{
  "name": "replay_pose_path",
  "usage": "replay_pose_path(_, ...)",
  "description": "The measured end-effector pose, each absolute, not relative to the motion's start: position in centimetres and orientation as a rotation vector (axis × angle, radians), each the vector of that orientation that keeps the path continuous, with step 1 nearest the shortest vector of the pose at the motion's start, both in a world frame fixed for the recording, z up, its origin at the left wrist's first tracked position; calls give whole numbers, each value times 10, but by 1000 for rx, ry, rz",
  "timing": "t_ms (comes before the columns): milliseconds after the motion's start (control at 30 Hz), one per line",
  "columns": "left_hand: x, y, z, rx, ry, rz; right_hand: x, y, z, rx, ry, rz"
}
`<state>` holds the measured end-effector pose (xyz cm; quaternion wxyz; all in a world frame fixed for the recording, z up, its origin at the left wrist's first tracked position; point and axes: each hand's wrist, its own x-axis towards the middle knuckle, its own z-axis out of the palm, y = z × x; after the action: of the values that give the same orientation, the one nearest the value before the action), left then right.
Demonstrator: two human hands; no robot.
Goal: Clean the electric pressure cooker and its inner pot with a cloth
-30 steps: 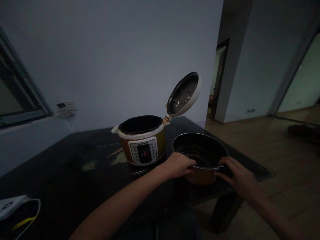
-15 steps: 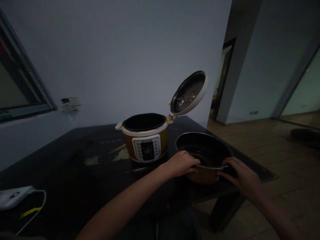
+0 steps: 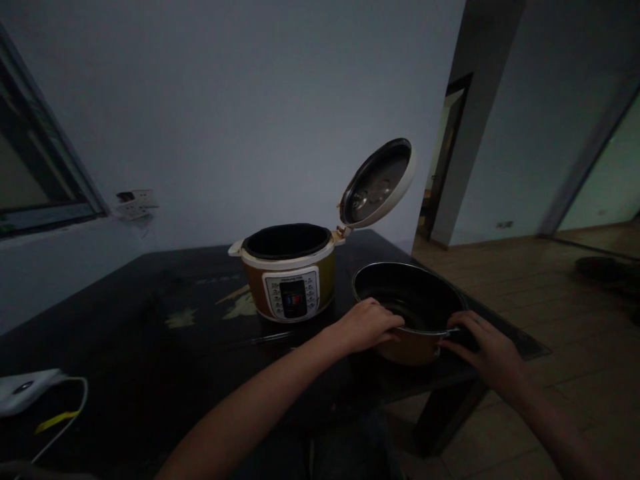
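Observation:
A round pot (image 3: 407, 347), dark inside with a golden-brown outside, stands near the right end of the black table. My left hand (image 3: 373, 325) grips its near rim, fingers over the edge and inside, thumb outside. At the pot's right side, my right hand (image 3: 483, 343) is closed around the short dark handle (image 3: 464, 339). To the left stands an electric cooker (image 3: 290, 270) with a brown and gold body, a white rim and a button panel (image 3: 293, 296). Its lid (image 3: 379, 183) is raised and leans to the right.
The black table (image 3: 125, 333) has pale worn patches, and its right edge runs just beyond the pot. A white power strip (image 3: 30, 390) with a cable and yellow tag lies at the left. Wall sockets (image 3: 136, 203) are behind; tiled floor (image 3: 575, 320) lies to the right.
The view has shifted slightly. Both hands keep their hold on the pot, which shows hardly any movement on the table.

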<state>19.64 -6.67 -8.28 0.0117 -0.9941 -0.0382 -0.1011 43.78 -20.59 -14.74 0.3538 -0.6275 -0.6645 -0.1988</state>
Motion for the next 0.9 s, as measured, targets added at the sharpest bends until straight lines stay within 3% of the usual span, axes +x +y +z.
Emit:
replay_pose_path(467,193,-70,-88,-3155,-97,-419,433,-211,-144,-1665,-1632,-411)
replay_pose_path(667,166,-75,-85,-3274,-78,-805,391,-238,-123,-1501,-1432,-439)
replay_pose_path(900,105,-98,-76,-3521,-225,-1270,282,-221,-101,-1168,-1391,-32)
